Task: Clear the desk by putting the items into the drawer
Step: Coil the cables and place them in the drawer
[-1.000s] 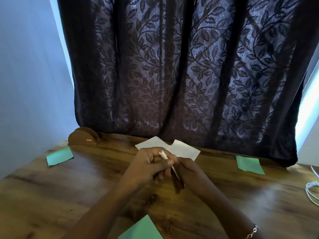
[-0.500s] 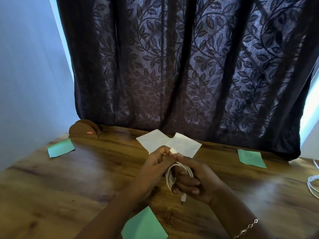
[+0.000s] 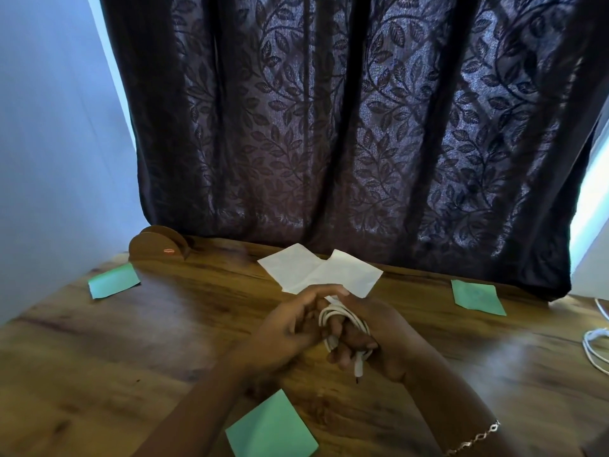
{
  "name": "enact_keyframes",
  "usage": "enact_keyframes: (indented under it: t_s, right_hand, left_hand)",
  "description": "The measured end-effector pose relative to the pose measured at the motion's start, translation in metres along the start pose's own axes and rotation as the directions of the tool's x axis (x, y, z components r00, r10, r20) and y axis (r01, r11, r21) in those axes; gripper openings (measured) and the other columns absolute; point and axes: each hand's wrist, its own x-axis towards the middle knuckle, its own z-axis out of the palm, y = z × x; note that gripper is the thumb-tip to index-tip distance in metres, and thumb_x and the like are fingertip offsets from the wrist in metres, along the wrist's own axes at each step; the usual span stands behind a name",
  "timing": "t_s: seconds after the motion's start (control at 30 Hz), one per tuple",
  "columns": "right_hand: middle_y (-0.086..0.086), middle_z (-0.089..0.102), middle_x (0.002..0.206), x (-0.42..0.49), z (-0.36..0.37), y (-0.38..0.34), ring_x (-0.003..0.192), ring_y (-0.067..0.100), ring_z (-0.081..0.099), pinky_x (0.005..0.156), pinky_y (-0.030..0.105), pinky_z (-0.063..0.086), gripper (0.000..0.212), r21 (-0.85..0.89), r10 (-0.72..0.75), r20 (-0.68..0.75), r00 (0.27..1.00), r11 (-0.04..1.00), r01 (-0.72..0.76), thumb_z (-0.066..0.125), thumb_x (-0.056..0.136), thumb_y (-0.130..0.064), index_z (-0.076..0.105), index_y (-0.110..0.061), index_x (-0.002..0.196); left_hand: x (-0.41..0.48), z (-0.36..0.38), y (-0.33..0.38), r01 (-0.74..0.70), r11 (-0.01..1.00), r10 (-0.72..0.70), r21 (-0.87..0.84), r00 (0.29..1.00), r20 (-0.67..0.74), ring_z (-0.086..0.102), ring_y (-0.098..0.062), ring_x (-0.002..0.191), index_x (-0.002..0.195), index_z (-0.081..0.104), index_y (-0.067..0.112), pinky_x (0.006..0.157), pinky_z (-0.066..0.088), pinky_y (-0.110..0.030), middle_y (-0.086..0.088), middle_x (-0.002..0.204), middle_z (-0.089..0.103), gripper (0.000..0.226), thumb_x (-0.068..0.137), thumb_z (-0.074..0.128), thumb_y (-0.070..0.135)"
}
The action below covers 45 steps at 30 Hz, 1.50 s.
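Both hands together, raised just above mid-desk. White cable is wound in a small coil around the curled fingers of the right hand. Left hand is closed in against it from the left, fingertips pinching the upper end of the cable at the top of the coil. One plug end hangs free below the right hand's fingers, pointing down toward the wood. Thin chain bracelet on the right wrist. On the desk, lying flat and loose: two white paper squares overlapping at a corner, just beyond the hands. One green note far left, one green note far right, one green note near the front edge between the forearms. All three are well apart from one another. Only container seen: brown arched wooden holder, upright at the back left corner, small red mark on its face; cannot tell what is inside it from this angle. A second white cord loops in at the right edge of the desk. Dark leaf-patterned curtain hangs behind, its hem touching the back of the desk.
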Motion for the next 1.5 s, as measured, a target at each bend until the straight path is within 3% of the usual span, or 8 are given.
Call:
enact_keyframes:
  t_s: [0.23, 0.57, 0.87, 0.93, 1.07, 1.17, 1.33, 1.5]
  right_hand:
    - [0.001, 0.043, 0.037, 0.005, 0.011, 0.002, 0.056, 0.029, 0.050, 0.057, 0.027, 0.048, 0.049, -0.141, -0.051, -0.219, 0.974, 0.990, 0.020, 0.045, 0.077, -0.052, 0.063, -0.009, 0.058]
    - [0.012, 0.060, 0.049, -0.002, -0.003, -0.011, 0.062, 0.026, 0.068, 0.085, 0.037, 0.053, 0.029, -0.120, 0.062, 0.091, 0.994, 0.992, -0.051, 0.057, 0.081, -0.027, 0.065, -0.004, 0.066]
    - [-0.001, 0.061, 0.044, 0.004, 0.017, 0.003, 0.040, 0.011, 0.058, 0.057, 0.025, 0.049, 0.025, -0.277, -0.233, -0.312, 0.921, 0.950, 0.146, 0.060, 0.087, -0.017, 0.063, -0.010, 0.063]
    - [-0.001, 0.062, 0.047, 0.003, 0.017, 0.007, 0.041, 0.009, 0.059, 0.056, 0.023, 0.050, 0.018, -0.236, -0.289, -0.271, 0.918, 0.945, 0.227, 0.060, 0.085, -0.016, 0.064, -0.009, 0.069]
    - [0.009, 0.068, 0.071, -0.004, 0.000, -0.003, 0.072, 0.018, 0.065, 0.078, 0.026, 0.052, 0.018, -0.077, -0.139, 0.111, 0.984, 0.986, 0.148, 0.053, 0.090, -0.020, 0.064, -0.007, 0.088]
    - [0.004, 0.068, 0.079, -0.002, 0.002, 0.000, 0.078, 0.014, 0.065, 0.080, 0.027, 0.051, 0.013, -0.264, -0.170, -0.022, 0.985, 0.951, 0.158, 0.052, 0.092, -0.017, 0.065, -0.014, 0.092]
    - [-0.012, 0.060, 0.062, -0.004, 0.025, 0.015, 0.060, -0.002, 0.060, 0.049, 0.009, 0.041, 0.017, -0.588, -0.527, -0.369, 0.765, 0.770, 0.247, 0.061, 0.087, -0.015, 0.059, -0.028, 0.077]
    - [-0.017, 0.056, 0.067, -0.003, 0.026, 0.017, 0.058, -0.001, 0.059, 0.050, 0.005, 0.041, 0.008, -0.677, -0.629, -0.467, 0.621, 0.706, 0.207, 0.066, 0.083, -0.015, 0.059, -0.018, 0.087]
  left_hand:
    - [0.007, 0.016, -0.002, 0.049, 0.961, 0.012, 0.271, 0.976, -0.216, 0.055, -0.004, 0.102, 0.113, 0.049, 0.032, 0.084, 0.042, -0.006, 0.020, 0.101, 0.055, 0.040, 0.090, 0.050, -0.001]
    - [0.006, 0.024, -0.001, 0.051, 0.909, 0.082, 0.413, 0.951, -0.298, 0.052, -0.010, 0.093, 0.110, 0.063, 0.006, 0.077, 0.041, -0.004, -0.004, 0.105, 0.052, 0.031, 0.086, 0.047, -0.005]
    - [0.014, 0.029, 0.000, 0.078, 0.948, 0.061, 0.310, 0.908, -0.415, 0.061, -0.012, 0.075, 0.103, 0.063, 0.010, 0.064, 0.049, -0.012, 0.008, 0.084, 0.060, 0.025, 0.089, 0.049, -0.004]
    - [0.014, 0.029, -0.002, 0.064, 0.954, 0.071, 0.293, 0.901, -0.428, 0.059, -0.013, 0.071, 0.105, 0.063, 0.008, 0.063, 0.048, -0.013, 0.002, 0.089, 0.062, 0.024, 0.089, 0.050, -0.004]
    - [0.010, 0.025, -0.008, 0.011, 0.958, 0.128, 0.288, 0.878, -0.461, 0.061, -0.006, 0.077, 0.100, 0.064, 0.009, 0.064, 0.049, -0.010, 0.008, 0.087, 0.062, 0.027, 0.081, 0.045, 0.006]
    - [0.011, 0.024, -0.011, 0.000, 0.957, 0.145, 0.292, 0.868, -0.475, 0.061, -0.003, 0.076, 0.099, 0.064, 0.012, 0.061, 0.047, -0.008, 0.013, 0.089, 0.061, 0.026, 0.081, 0.047, 0.005]
    - [0.019, 0.027, -0.003, -0.028, 0.956, 0.166, 0.294, 0.875, -0.456, 0.059, -0.005, 0.071, 0.098, 0.066, 0.010, 0.058, 0.044, -0.005, 0.017, 0.092, 0.059, 0.028, 0.083, 0.050, -0.008]
    - [0.023, 0.027, 0.005, 0.018, 0.960, 0.119, 0.278, 0.876, -0.467, 0.061, -0.005, 0.082, 0.094, 0.067, 0.016, 0.069, 0.050, -0.011, 0.021, 0.088, 0.059, 0.027, 0.087, 0.052, -0.005]
